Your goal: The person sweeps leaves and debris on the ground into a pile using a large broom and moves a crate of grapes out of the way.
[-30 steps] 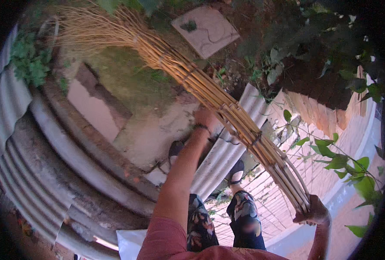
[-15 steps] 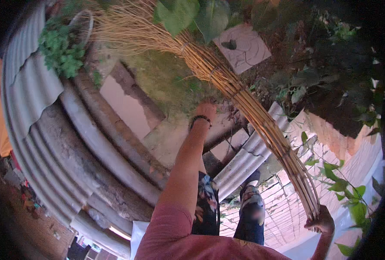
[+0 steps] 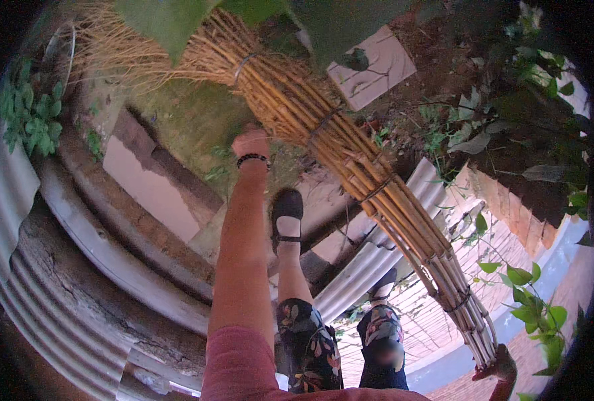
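Note:
A long bamboo broom point(image 3: 350, 157), bound at several places with wire or ties, slants from the upper left to the lower right. At its lower end my right hand point(image 3: 500, 365) is closed around the thin handle. My left hand point(image 3: 251, 142), a dark beaded bracelet at its wrist, is stretched forward right beside the broom's lower edge, near where the twigs point(image 3: 136, 57) begin to fan out. Its fingers point away and are mostly hidden, so I cannot tell whether it touches the broom.
Corrugated sheets point(image 3: 56, 321) and a long round beam point(image 3: 110, 234) lie at the left. A broken flat slab point(image 3: 150, 187) and a square tile point(image 3: 373, 67) rest on the ground. Leaves point(image 3: 166, 23) hang close overhead. My shoe point(image 3: 287, 210) stands on the slab path; brick paving point(image 3: 437, 334) lies right.
My left foot has come into view ahead. The broom looks larger and nearer, and my left hand is now closer to its twig end. My right hand still holds the handle.

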### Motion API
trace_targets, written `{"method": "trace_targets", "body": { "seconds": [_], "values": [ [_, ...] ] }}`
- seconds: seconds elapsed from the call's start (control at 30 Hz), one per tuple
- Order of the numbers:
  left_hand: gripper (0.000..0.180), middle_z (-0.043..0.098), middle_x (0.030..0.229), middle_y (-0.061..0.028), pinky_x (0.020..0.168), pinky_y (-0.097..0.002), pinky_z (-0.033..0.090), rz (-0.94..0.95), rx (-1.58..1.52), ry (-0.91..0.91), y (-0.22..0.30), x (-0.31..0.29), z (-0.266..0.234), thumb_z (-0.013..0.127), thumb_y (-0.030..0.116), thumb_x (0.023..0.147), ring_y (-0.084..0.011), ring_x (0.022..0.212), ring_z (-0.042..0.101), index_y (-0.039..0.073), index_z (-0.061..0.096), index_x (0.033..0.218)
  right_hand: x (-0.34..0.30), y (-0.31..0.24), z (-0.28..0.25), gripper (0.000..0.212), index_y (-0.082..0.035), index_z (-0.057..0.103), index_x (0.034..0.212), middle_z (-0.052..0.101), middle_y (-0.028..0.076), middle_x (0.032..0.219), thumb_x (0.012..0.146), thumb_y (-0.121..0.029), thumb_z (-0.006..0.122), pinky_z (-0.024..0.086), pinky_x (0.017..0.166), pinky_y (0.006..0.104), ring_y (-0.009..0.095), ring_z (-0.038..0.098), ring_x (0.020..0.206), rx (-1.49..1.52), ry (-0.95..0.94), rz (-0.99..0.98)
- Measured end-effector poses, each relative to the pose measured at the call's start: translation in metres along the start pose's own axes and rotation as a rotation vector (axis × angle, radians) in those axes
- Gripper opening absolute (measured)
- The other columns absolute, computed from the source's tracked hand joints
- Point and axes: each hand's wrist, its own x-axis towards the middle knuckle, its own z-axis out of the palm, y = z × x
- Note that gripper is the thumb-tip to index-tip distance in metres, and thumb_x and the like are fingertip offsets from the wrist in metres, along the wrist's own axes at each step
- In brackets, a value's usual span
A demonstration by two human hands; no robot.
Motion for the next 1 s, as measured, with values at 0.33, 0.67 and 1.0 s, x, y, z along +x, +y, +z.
{"method": "trace_targets", "body": {
  "seconds": [0.33, 0.67, 1.0],
  "values": [
    [0.031, 0.048, 0.098, -0.0084, 0.067, -0.0389, 0.046, -0.019, -0.378, 0.191, 0.010, -0.020, -0.014, 0.045, 0.027, 0.083, -0.0224, 0.079, 0.052, 0.005, 0.044, 0.105, -0.002, -0.023, 0.017, 0.045, -0.006, 0.051, 0.072, 0.054, 0.000, 0.062, 0.043, -0.024, 0.081, 0.042, 0.054, 0.0263, 0.008, 0.049, 0.058, -0.083, -0.069, -0.071],
    [0.044, 0.034, 0.121, -0.0082, 0.079, -0.0469, 0.041, 0.344, -2.516, -0.105, 0.167, -0.155, -0.034, 0.043, 0.027, 0.084, -0.0231, 0.095, 0.047, 0.008, 0.029, 0.122, -0.067, -0.040, 0.046, 0.045, -0.004, 0.050, 0.075, 0.048, -0.002, 0.059, 0.043, -0.015, 0.079, 0.038, 0.046, 0.0225, 0.006, 0.041, 0.053, 0.012, -0.022, -0.159],
    [0.043, 0.039, 0.112, -0.0123, 0.085, -0.0465, 0.034, 0.255, -2.765, -0.844, 0.116, -0.402, -0.090, 0.047, 0.036, 0.080, -0.0296, 0.103, 0.038, 0.010, 0.038, 0.114, -0.025, 0.069, 0.068, 0.051, -0.004, 0.050, 0.089, 0.052, 0.005, 0.076, 0.052, -0.027, 0.075, 0.041, 0.064, 0.0311, 0.016, 0.048, 0.070, -0.374, 0.002, -0.418]
  ]
}}
